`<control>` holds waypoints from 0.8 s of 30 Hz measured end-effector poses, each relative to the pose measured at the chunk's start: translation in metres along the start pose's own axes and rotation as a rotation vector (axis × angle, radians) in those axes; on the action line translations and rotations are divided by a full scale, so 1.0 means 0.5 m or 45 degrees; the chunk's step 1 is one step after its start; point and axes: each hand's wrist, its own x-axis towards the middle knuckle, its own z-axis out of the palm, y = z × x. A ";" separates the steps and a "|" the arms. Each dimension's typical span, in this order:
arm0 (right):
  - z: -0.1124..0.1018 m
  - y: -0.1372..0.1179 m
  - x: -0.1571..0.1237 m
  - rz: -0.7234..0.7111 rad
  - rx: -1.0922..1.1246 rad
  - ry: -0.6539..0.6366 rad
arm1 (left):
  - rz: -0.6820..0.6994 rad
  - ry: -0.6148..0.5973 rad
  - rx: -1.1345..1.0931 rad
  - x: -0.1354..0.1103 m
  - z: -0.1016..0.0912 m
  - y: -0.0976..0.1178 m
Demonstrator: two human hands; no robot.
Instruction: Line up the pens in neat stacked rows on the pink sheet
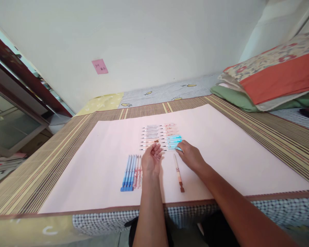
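A pale pink sheet (221,154) lies on a striped mat. On it, two columns of pens with caps (161,137) lie crosswise; the right column's lower ones are turquoise (173,139). My left hand (151,159) hovers palm up with loosely curled fingers just below these rows, holding nothing I can see. My right hand (189,156) pinches a turquoise pen cap (179,148) at the lowest right pen. A brown-ended pen (178,172) lies lengthwise between my forearms. Several blue and pink pens (131,172) lie side by side left of my left wrist.
The striped mat (278,133) covers a bed with checked bedding (170,90). Folded quilts and a pillow (273,79) are stacked at the right. A pink note (100,66) sticks to the white wall. A dark wooden cabinet (18,96) stands at the left.
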 end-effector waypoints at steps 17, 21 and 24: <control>-0.037 0.058 -0.008 0.272 0.259 0.044 | 0.253 -0.181 1.026 0.000 0.008 -0.053; -0.035 0.058 -0.006 0.272 0.247 0.015 | 0.238 -0.187 1.042 -0.002 0.011 -0.055; -0.037 0.057 -0.006 0.277 0.253 0.019 | 0.232 -0.180 1.047 -0.001 0.013 -0.057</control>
